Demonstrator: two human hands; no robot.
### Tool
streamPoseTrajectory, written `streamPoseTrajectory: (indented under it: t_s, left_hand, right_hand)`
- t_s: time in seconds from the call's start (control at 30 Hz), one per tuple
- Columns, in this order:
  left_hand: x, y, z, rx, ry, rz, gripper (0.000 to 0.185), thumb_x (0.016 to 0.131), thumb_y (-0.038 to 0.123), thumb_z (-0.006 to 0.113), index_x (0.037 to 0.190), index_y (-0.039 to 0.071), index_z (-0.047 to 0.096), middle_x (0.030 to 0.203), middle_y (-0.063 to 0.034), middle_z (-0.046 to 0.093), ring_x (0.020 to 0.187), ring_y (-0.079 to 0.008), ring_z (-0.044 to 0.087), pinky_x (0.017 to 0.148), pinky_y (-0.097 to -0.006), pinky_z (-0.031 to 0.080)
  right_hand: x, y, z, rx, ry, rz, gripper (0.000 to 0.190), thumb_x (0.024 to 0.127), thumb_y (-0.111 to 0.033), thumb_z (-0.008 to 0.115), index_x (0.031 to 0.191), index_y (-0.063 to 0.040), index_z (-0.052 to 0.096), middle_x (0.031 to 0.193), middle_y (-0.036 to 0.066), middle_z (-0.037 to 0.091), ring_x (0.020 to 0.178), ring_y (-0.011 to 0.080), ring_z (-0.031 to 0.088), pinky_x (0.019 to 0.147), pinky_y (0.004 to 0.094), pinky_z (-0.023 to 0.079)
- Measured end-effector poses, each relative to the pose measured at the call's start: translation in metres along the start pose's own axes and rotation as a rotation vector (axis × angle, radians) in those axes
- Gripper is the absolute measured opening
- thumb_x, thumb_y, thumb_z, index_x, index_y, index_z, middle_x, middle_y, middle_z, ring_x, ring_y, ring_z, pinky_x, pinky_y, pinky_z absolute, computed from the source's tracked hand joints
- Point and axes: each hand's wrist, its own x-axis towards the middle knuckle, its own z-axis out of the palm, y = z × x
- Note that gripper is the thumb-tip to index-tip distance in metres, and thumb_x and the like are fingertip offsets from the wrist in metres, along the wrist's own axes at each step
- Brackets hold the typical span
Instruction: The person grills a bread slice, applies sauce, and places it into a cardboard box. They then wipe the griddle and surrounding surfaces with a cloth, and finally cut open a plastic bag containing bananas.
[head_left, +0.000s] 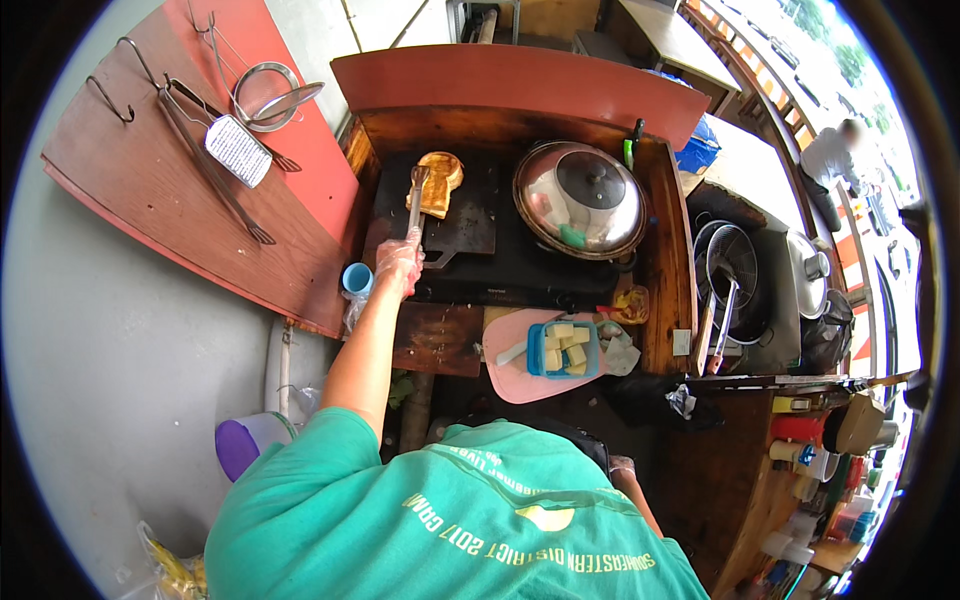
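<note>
In a clear plastic glove, my left hand (400, 264) grips metal tongs (415, 202). Their tips rest on browned toasted bread (444, 180), which lies on a flat black griddle plate (469, 225). Whether the tips pinch the bread or only press on it is unclear. My right hand (621, 466), also gloved, hangs low at my right side; its fingers are mostly hidden. Before me, a pink cutting board (504, 384) carries a blue plastic container (534, 352) with several pale yellow blocks (575, 355).
Right of the griddle stands a wide pan with a domed metal lid (540, 195). Wooden walls (679, 300) enclose the stove. A blue cup (358, 278) stands left; a grater (238, 150) and strainers hang above. A strainer ladle (731, 259) lies right. Farther off is a person (829, 161).
</note>
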Motion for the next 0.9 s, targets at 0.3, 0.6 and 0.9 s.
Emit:
streamPoseTrajectory:
  t_s: [0.3, 0.6, 0.9]
  left_hand:
    - [0.029, 0.0, -0.036, 0.101, 0.007, 0.183, 0.039, 0.094, 0.035, 0.08, 0.073, 0.005, 0.067, 0.056, -0.0065, 0.06, 0.048, -0.0186, 0.059, 0.045, -0.0347, 0.047]
    - [-0.006, 0.005, -0.065, 1.052, 0.347, 1.029, 0.036, 0.091, 0.014, 0.072, 0.121, -0.004, 0.064, 0.086, -0.0197, 0.072, 0.081, -0.0389, 0.072, 0.072, -0.05, 0.058]
    - [-0.074, -0.008, -0.088, 1.23, 0.327, 1.161, 0.049, 0.092, 0.007, 0.066, 0.137, -0.007, 0.055, 0.098, -0.0186, 0.069, 0.083, -0.0378, 0.068, 0.071, -0.0497, 0.057]
  right_hand:
    - [0.022, 0.02, 0.033, -0.075, 0.046, -0.165, 0.045, 0.099, -0.046, 0.053, 0.118, -0.012, 0.078, 0.126, 0.019, 0.073, 0.119, 0.037, 0.069, 0.1, 0.0483, 0.054]
    - [0.019, -0.01, -0.03, -0.188, -0.037, -0.057, 0.033, 0.083, -0.029, 0.071, 0.114, -0.02, 0.078, 0.12, 0.012, 0.076, 0.118, 0.032, 0.07, 0.099, 0.0399, 0.055]
    - [0.026, -0.021, -0.015, -0.108, -0.047, -0.06, 0.038, 0.091, -0.032, 0.063, 0.126, -0.019, 0.074, 0.134, 0.012, 0.07, 0.125, 0.0314, 0.067, 0.104, 0.0381, 0.053]
